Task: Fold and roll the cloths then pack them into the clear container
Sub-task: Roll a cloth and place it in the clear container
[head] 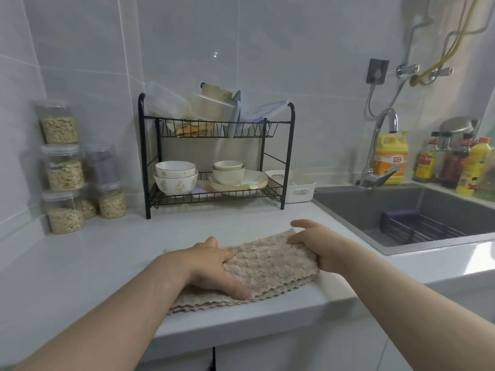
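Note:
A beige textured cloth point(267, 266) lies folded in several layers on the white counter point(107, 263), close to its front edge. My left hand point(214, 266) presses flat on the cloth's left half, fingers straight and pointing right. My right hand point(313, 245) rests on the cloth's right end, fingers stretched across the top and thumb straight beyond the far edge. Clear plastic containers point(166, 103) sit blurred on the top shelf of the black wire rack point(286, 156).
The rack's lower shelf holds bowls and plates point(176, 175). A white bin point(297, 188) stands beside it. Stacked jars of grain point(63, 170) line the left wall. A dark sink point(401, 210) with a faucet point(380, 145) and bottles point(391, 159) is at right.

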A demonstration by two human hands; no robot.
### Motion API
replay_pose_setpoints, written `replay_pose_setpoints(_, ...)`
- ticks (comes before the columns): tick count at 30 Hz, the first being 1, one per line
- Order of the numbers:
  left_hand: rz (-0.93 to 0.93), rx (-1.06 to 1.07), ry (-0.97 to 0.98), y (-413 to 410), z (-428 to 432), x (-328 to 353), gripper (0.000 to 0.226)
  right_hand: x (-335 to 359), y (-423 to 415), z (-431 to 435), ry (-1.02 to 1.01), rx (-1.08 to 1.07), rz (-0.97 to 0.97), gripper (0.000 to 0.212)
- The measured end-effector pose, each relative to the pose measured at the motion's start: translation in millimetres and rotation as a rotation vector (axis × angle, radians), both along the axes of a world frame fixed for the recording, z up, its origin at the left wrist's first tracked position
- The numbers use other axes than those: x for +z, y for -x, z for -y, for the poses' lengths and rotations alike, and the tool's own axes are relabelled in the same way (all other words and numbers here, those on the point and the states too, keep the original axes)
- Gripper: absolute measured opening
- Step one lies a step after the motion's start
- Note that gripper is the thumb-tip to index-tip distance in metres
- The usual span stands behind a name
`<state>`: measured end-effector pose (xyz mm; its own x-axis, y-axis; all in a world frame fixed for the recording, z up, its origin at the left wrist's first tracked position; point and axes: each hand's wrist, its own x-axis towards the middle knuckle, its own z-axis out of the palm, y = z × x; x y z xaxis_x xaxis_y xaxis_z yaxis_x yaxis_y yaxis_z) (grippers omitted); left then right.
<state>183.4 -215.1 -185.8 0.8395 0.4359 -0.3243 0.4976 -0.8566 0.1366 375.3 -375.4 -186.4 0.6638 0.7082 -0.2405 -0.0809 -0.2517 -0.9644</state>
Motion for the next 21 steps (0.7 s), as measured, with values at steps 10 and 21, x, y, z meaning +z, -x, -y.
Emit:
replay_pose_setpoints(10,0.532,0.106,-0.081,36,-18,1,0.081,48,1,2,0.016,-0.093,0.111,0.060)
replay_pose_setpoints(21,0.830,0.413,0.054,74,-76,-46,0.035,78,64,-46,0.268,-0.044,0.736,0.025)
